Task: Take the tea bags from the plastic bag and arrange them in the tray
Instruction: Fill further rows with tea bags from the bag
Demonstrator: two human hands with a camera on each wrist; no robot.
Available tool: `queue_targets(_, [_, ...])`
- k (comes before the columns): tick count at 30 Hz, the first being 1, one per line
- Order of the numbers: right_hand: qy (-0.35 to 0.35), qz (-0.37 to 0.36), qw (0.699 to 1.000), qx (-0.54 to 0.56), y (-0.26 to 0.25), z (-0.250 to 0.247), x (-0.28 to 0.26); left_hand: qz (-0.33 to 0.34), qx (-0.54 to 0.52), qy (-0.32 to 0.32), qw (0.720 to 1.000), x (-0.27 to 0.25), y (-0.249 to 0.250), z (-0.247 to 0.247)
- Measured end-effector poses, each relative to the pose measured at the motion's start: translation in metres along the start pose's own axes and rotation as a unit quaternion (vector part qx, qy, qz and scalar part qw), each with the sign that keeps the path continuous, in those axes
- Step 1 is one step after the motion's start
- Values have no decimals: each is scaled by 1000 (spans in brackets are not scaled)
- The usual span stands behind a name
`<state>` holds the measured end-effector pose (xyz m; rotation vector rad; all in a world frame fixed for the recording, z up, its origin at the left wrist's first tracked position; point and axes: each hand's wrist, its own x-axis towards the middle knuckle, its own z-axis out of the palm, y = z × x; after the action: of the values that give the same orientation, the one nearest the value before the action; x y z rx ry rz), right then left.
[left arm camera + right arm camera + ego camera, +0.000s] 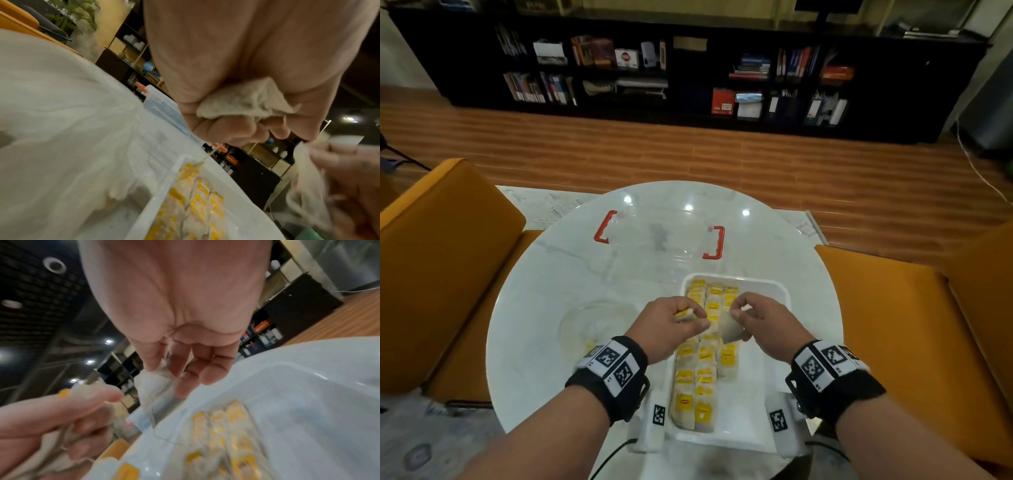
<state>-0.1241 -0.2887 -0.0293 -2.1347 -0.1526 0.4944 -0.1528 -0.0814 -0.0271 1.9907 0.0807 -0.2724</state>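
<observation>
Rows of yellow-tagged tea bags (705, 363) fill the white tray (753, 442), partly hidden by both hands. The left hand (671, 325) clenches crumpled tea bags; the right hand (760, 320) pinches one tea bag (731, 330). The plastic bag (592, 325) lies left on the surface (544, 274), its contents blurred.

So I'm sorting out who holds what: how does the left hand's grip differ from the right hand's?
The left hand clutches a crumpled bunch of tea bags in curled fingers; the right hand pinches a single tea bag by its top, letting it hang. The left hand's bunch shows a yellow tag; the right hand's bag shows none. Both hover over the tray.
</observation>
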Motion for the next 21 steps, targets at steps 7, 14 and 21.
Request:
queue_targets(7, [-51, 124, 987, -89, 58, 32, -1, -36, -11, -20, 999, -4, -19, 2])
queue_targets(14, [-91, 147, 977, -128, 75, 57, 6, -54, -6, -20, 998, -9, -26, -6])
queue_targets(21, [-24, 142, 984, -105, 79, 66, 23, -61, 4, -26, 998, -9, -28, -13])
